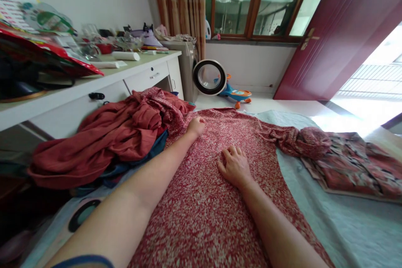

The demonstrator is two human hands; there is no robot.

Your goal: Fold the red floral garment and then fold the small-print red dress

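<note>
A long-sleeved dress (pixel 204 201) in speckled red and white lies spread in front of me, its neck end away from me. My left hand (pixel 197 127) is closed at the upper left of the dress, by the shoulder, with the fingers curled onto the fabric. My right hand (pixel 235 165) rests flat on the middle of the dress, fingers spread. The right sleeve stretches out sideways and ends in a bunch. The left sleeve runs up onto a heap of red clothes (pixel 125 130).
A pale blue bed sheet (pixel 339 217) lies underneath. On the right is a folded patterned garment (pixel 361 165). A cluttered white desk (pixel 166 62) lines the left wall. Beyond stand a washing machine with its round door (pixel 210 77) open, a blue ride-on toy (pixel 234 93) and a red door (pixel 326 25).
</note>
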